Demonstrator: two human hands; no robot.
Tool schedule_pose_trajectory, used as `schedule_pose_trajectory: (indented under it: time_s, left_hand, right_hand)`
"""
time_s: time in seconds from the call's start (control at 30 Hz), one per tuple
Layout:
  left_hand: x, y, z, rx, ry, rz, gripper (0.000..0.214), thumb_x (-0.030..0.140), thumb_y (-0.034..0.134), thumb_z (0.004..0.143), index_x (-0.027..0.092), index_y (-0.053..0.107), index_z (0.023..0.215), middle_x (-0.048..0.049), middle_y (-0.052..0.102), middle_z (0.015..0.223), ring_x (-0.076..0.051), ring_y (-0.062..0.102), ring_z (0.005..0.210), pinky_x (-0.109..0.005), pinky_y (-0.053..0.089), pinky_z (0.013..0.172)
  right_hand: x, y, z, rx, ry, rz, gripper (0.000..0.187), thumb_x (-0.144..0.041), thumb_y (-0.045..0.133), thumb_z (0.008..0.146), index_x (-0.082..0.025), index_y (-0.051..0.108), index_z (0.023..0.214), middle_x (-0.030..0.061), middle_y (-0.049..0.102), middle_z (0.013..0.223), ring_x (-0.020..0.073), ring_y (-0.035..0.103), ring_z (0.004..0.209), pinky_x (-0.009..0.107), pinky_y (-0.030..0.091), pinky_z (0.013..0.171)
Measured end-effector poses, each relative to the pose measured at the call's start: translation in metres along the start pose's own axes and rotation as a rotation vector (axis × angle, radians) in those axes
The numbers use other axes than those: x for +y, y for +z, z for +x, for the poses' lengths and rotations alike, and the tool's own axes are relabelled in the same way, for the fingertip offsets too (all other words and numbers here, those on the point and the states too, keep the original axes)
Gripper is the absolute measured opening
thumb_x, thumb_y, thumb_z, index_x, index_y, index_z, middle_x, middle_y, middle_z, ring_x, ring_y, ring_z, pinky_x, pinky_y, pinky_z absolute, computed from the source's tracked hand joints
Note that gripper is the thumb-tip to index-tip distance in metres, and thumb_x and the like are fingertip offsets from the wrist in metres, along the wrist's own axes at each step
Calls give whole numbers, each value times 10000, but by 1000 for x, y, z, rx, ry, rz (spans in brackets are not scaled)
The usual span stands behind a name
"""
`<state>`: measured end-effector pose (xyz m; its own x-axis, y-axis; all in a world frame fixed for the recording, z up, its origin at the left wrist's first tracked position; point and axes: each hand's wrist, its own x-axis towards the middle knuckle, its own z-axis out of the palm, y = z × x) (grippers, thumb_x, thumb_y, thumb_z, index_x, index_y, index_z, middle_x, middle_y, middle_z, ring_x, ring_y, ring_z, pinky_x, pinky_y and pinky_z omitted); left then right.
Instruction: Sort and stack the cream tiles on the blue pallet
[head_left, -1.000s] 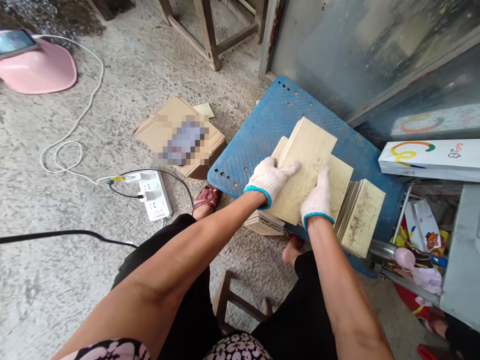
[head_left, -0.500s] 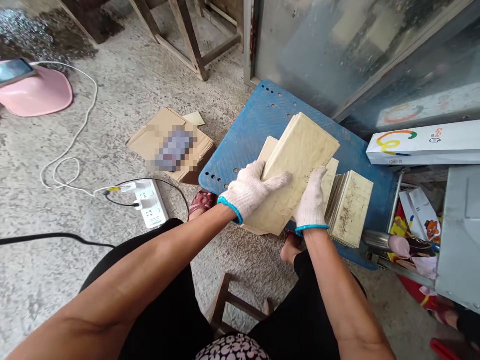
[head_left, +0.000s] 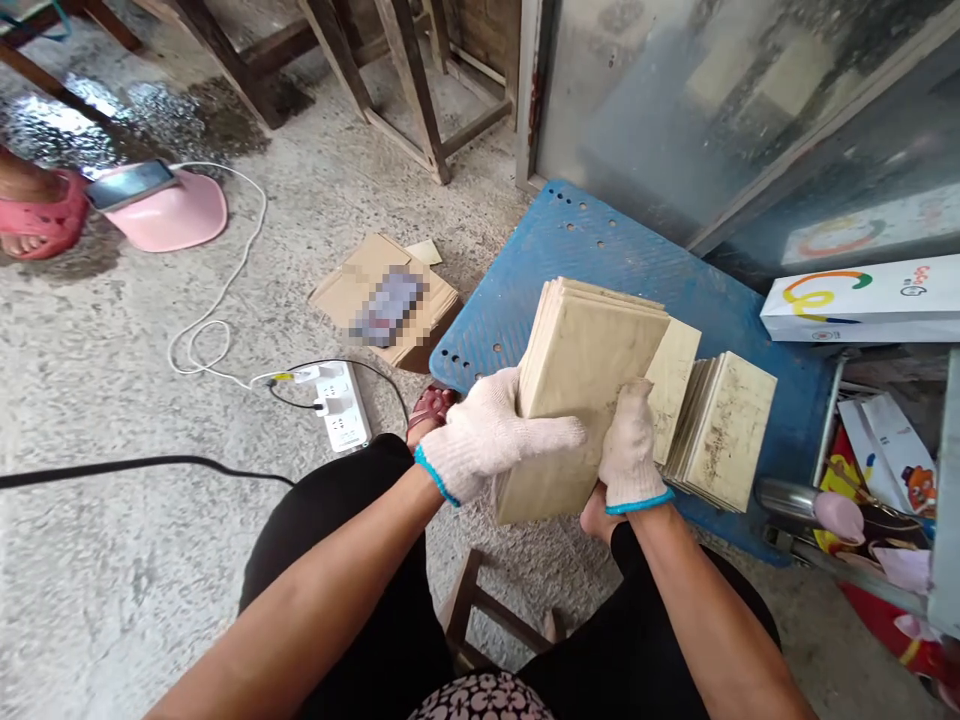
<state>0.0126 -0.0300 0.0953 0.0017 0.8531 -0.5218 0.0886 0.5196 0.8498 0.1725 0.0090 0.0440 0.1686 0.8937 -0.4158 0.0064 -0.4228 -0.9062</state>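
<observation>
Between my hands is a stack of thin, cream-coloured rectangular sheets (head_left: 592, 340), tilted over the near edge of a blue plastic platform (head_left: 517, 270). My left hand (head_left: 499, 430), in a white knit glove with a blue cuff, grips the stack's left side with the thumb across its face. My right hand (head_left: 631, 445), gloved alike, holds the right side with its thumb up on the face; its other fingers are hidden behind. A second stack of similar sheets (head_left: 724, 430), with dark specks, leans on the platform to the right. More pale sheets (head_left: 671, 375) show behind the held stack.
Left of the platform lie flattened cardboard (head_left: 349, 285) and a white power strip (head_left: 341, 410) with cables. A phone rests on a pink visor (head_left: 180, 215). Another person's foot in a pink sandal (head_left: 45, 220) is at far left. A white paper bag (head_left: 862, 300) lies at right.
The held stack has come down a little and stands more upright, its layered left edge showing more. The view has shifted left, bringing another person's foot into sight.
</observation>
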Motion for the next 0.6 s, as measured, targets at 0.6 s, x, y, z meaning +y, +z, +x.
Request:
schedule_pose_trajectory:
  time_s: [0.6]
  left_hand:
    - [-30,4,2,-241,-175,-571,692,350,876,542,145,695,1178,-116,727,1087,-287,705,904,-367,595,737]
  right_hand:
    - [-62,-32,21,-400,-392,-272,712,-817,628,643,-256,640,1081,85,671,1084,299,631,1024,456,526,910]
